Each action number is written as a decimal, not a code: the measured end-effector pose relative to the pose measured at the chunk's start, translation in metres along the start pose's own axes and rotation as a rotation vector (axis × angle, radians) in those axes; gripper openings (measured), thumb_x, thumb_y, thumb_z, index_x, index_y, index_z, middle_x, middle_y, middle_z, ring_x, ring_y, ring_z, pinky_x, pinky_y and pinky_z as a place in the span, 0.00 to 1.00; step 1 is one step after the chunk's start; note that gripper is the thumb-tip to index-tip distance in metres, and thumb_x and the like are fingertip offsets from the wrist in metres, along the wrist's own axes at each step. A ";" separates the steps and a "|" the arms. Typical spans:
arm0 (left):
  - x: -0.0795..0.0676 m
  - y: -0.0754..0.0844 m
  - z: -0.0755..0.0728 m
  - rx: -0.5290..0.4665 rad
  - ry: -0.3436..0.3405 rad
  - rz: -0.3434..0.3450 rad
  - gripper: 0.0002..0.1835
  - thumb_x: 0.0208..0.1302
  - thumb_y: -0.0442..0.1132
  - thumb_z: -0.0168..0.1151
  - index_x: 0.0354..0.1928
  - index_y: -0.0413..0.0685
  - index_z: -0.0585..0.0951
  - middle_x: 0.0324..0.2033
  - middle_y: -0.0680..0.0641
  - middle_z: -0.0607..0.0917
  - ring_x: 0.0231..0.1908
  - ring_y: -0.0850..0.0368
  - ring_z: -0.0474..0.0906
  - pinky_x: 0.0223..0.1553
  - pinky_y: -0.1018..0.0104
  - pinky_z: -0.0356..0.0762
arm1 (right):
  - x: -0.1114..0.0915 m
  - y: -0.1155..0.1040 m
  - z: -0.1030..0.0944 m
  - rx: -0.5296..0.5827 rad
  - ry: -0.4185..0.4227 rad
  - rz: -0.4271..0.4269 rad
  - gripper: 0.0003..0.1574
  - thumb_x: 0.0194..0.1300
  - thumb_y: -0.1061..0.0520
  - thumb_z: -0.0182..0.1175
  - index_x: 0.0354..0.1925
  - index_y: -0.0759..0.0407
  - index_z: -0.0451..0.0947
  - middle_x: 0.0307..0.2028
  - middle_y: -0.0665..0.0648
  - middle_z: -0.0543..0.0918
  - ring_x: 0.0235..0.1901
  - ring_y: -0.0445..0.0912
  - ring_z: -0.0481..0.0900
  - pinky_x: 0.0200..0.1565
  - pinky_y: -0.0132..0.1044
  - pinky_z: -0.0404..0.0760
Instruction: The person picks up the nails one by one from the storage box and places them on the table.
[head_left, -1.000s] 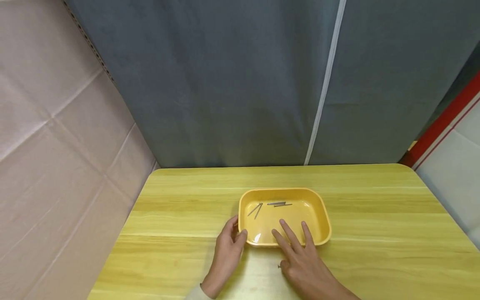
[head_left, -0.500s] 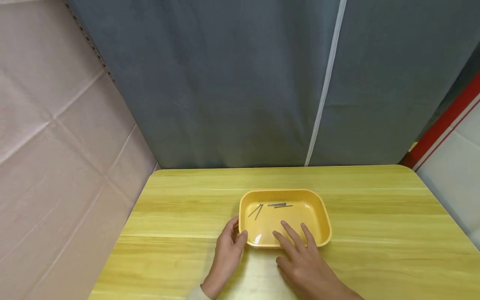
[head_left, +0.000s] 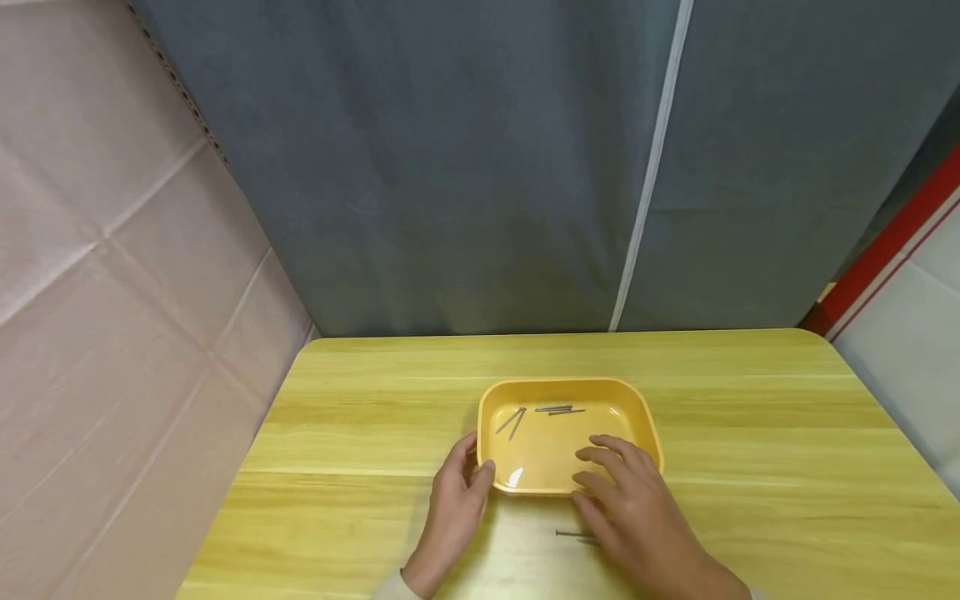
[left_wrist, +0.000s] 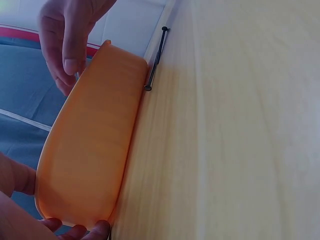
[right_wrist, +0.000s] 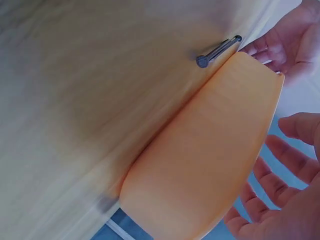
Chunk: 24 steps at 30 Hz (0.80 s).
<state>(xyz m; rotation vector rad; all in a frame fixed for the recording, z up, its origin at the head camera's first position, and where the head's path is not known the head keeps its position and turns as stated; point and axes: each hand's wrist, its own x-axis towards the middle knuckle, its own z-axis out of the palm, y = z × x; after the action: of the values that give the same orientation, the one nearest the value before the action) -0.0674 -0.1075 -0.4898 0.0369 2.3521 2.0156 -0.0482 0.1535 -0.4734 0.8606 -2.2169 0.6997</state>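
A yellow plastic tray [head_left: 543,471] stands on the table, with several loose nails [head_left: 555,409] inside toward its back left. My left hand [head_left: 453,504] holds the tray's left end, thumb at the front corner and fingers along the side. My right hand [head_left: 637,508] hovers over the right front rim, fingers spread and slightly bent, holding nothing. In front of the tray, partly under the right hand in the head view, nails [head_left: 572,534] lie on the table. Both wrist views show these nails [right_wrist: 218,52] close to the tray's outer wall [left_wrist: 95,135].
The light wood-grain table [head_left: 360,417] has rounded back corners. A grey-blue curtain [head_left: 450,167] hangs behind it, with a pale sheet [head_left: 135,333] on the left and a red-edged white panel [head_left: 915,350] on the right.
My right hand has shifted right and turned, lifting its fingers off toward the right rim. Nails on the table, previously hidden under it, now show. The left hand and tray stay put.
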 end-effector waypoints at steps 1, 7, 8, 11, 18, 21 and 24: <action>0.000 0.000 0.000 0.001 0.001 0.000 0.29 0.82 0.32 0.59 0.79 0.34 0.68 0.70 0.33 0.80 0.66 0.40 0.82 0.59 0.68 0.85 | 0.000 0.002 0.000 0.004 0.006 0.014 0.32 0.89 0.41 0.48 0.39 0.56 0.90 0.52 0.57 0.88 0.59 0.61 0.82 0.68 0.47 0.71; 0.000 -0.001 0.000 -0.008 -0.007 0.004 0.29 0.82 0.32 0.59 0.80 0.33 0.68 0.69 0.33 0.80 0.65 0.40 0.83 0.59 0.67 0.86 | 0.002 0.014 0.001 0.019 0.049 0.044 0.34 0.88 0.38 0.50 0.39 0.59 0.91 0.49 0.54 0.88 0.51 0.55 0.83 0.55 0.38 0.80; 0.000 0.000 0.000 -0.011 -0.010 0.005 0.29 0.82 0.32 0.59 0.80 0.33 0.67 0.70 0.33 0.80 0.65 0.40 0.83 0.59 0.67 0.86 | 0.002 0.015 0.001 0.018 0.051 0.045 0.34 0.87 0.38 0.50 0.39 0.59 0.91 0.48 0.54 0.88 0.51 0.54 0.83 0.54 0.37 0.81; 0.000 0.000 0.000 -0.016 -0.010 0.008 0.29 0.82 0.32 0.59 0.80 0.33 0.67 0.70 0.32 0.79 0.65 0.40 0.82 0.60 0.66 0.86 | 0.003 0.019 0.001 0.017 0.049 0.043 0.30 0.86 0.40 0.54 0.39 0.59 0.91 0.48 0.54 0.87 0.50 0.53 0.83 0.51 0.39 0.82; -0.001 0.001 0.000 -0.023 -0.001 0.028 0.29 0.81 0.32 0.60 0.79 0.32 0.68 0.69 0.31 0.80 0.65 0.38 0.83 0.59 0.67 0.86 | 0.005 0.021 -0.001 0.003 0.005 0.064 0.09 0.61 0.59 0.75 0.40 0.60 0.91 0.49 0.53 0.87 0.51 0.52 0.82 0.48 0.41 0.83; -0.001 0.001 0.000 -0.029 -0.006 0.030 0.29 0.82 0.32 0.59 0.79 0.31 0.67 0.70 0.31 0.79 0.65 0.38 0.82 0.60 0.66 0.86 | 0.008 0.020 -0.002 -0.012 -0.012 0.080 0.12 0.54 0.62 0.78 0.39 0.60 0.91 0.49 0.53 0.87 0.51 0.51 0.82 0.47 0.42 0.83; -0.001 0.000 0.000 -0.032 -0.010 0.019 0.30 0.82 0.32 0.59 0.80 0.32 0.67 0.70 0.31 0.79 0.66 0.38 0.82 0.61 0.65 0.85 | 0.010 0.020 -0.001 -0.026 -0.028 0.094 0.13 0.53 0.63 0.79 0.39 0.61 0.92 0.48 0.54 0.87 0.51 0.52 0.82 0.48 0.44 0.84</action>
<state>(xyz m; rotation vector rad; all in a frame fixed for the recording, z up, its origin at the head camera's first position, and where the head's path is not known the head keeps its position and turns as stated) -0.0664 -0.1073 -0.4894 0.0680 2.3222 2.0564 -0.0679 0.1632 -0.4703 0.7612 -2.2986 0.7048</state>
